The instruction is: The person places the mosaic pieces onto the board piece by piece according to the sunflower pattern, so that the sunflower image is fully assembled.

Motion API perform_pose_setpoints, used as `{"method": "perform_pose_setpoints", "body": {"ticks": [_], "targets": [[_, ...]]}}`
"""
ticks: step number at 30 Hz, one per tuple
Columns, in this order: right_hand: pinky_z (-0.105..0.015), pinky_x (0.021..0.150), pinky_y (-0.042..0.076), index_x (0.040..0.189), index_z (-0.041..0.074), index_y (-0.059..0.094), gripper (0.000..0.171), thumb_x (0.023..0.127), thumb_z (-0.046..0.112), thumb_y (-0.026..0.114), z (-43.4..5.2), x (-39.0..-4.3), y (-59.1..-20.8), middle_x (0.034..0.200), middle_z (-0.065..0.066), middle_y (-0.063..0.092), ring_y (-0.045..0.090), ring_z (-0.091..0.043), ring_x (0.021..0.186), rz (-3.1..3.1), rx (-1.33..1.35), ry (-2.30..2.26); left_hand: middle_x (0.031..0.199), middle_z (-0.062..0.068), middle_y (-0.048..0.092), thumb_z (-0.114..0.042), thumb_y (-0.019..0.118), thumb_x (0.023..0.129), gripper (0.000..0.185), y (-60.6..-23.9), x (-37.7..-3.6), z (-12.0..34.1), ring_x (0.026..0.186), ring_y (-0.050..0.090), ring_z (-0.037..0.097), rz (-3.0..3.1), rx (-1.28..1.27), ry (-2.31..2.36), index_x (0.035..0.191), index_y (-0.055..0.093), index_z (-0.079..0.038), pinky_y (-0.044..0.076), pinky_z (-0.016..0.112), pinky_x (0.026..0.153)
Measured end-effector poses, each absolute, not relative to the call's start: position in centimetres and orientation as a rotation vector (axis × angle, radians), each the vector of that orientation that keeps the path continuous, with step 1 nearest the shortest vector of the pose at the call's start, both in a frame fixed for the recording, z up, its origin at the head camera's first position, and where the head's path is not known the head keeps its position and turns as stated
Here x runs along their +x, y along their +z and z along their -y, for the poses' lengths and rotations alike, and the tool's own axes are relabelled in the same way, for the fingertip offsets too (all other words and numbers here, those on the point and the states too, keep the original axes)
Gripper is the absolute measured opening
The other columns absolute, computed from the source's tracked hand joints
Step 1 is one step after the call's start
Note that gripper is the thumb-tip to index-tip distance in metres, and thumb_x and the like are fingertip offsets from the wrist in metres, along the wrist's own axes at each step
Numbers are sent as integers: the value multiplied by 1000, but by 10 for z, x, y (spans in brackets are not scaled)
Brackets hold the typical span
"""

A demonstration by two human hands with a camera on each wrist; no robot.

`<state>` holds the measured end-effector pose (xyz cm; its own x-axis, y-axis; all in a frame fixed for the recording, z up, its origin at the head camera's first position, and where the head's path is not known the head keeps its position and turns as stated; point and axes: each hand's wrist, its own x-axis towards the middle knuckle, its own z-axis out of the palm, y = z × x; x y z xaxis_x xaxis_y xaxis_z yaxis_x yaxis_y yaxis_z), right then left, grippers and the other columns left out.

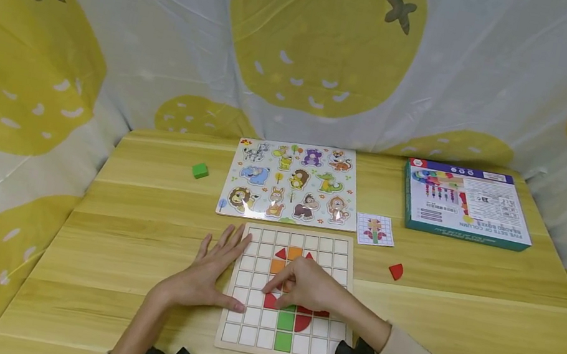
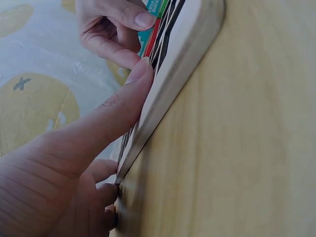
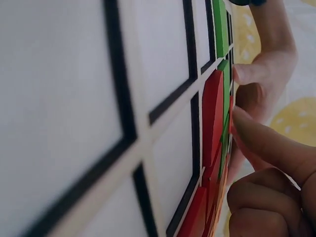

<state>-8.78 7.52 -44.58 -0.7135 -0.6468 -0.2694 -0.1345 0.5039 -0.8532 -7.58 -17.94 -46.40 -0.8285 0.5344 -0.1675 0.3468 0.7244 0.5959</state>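
A wooden grid board (image 1: 220, 332) with white cells lies on the table, partly filled with coloured pieces. Between the thumb and index finger of my right hand (image 1: 312, 286) is a red quarter-circle piece (image 1: 270, 301), low over a cell left of the green column. My left hand (image 1: 202, 280) is spread along the board's left side, its thumb resting on the rim (image 2: 148, 106). Green squares (image 1: 283, 341), orange squares (image 1: 295, 253), red triangles (image 1: 281, 254) and another red quarter-circle (image 1: 302, 323) sit in cells. My right hand hides some middle cells.
Beyond the grid board lies an animal puzzle (image 1: 261, 194). A small pattern card (image 1: 376, 230) is at its right, near a loose red quarter-circle (image 1: 396, 271). A boxed set (image 1: 486, 222) lies back right; a green block (image 1: 200, 170) back left. A patterned curtain (image 1: 170, 43) hangs behind.
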Motion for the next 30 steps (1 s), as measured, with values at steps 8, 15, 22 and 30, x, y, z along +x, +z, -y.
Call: {"method": "perform_pose_setpoints", "body": {"ticks": [8,15,22,30], "targets": [[-18,45,27,104,21,77,24,81,19,78,-117,-95,-433,49,4,36,32,-9,46,-2148,-584,-1267,164,4,-9,-60,81,64,128,-466,-76,181,151,-12,32,-2607,697,809,157,3,-18,-14,64,114],[-20,46,22,108,18,75,28,81,23,78,-205,-102,-430,56,5,27,27,-7,50,-2389,-370,-1248,164,5,-8,-57,82,64,129,-467,-76,181,151,-12,32,-2607,718,821,157,3,-17,-14,64,114],[-23,44,23,113,12,72,36,79,21,79,-275,-107,-441,58,4,27,26,-6,52,-2444,-171,-1236,164,5,-10,-58,82,64,129,-467,-76,180,151,-13,31,-2598,715,812,157,2,-17,-14,63,114],[-23,47,22,106,8,73,34,76,22,81,-287,-113,-446,59,5,27,27,-7,53,-2417,-128,-1160,164,5,-10,-59,81,65,128,-468,-77,181,151,-14,33,-2597,709,816,157,3,-17,-14,64,114]]}}
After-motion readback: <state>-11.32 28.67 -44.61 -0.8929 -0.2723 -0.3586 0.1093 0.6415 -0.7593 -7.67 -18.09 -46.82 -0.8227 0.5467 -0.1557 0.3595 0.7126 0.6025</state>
